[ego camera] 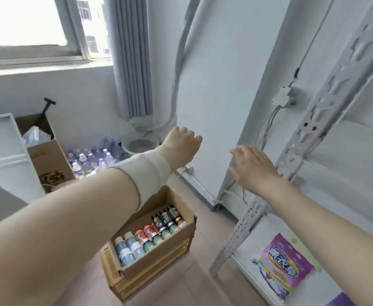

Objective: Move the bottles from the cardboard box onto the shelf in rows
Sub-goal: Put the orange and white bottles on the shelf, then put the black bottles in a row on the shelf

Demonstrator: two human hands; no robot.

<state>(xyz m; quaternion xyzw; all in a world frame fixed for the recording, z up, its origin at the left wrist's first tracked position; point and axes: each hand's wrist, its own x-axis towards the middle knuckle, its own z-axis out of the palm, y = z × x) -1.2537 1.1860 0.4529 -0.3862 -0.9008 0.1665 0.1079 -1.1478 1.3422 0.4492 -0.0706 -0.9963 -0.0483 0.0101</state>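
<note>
An open cardboard box (159, 256) stands on a wooden crate on the floor, low in the middle of the view. Several small bottles (150, 234) fill it in rows, some with red labels, some blue, some dark. A white metal shelf (344, 164) rises on the right, its slotted upright running diagonally. My left hand (182, 145) hangs in the air above and beyond the box, its fingers curled under and holding nothing. My right hand (253, 167) is stretched out with relaxed fingers beside the shelf's upright, empty.
A purple detergent bag (283, 265) lies on the lower shelf board. Water bottles (92, 159) crowd the floor by the wall, near a grey bucket (140, 143). A second cardboard box (48, 157) and a white cabinet (2, 151) stand at left. Loose wires hang behind the shelf.
</note>
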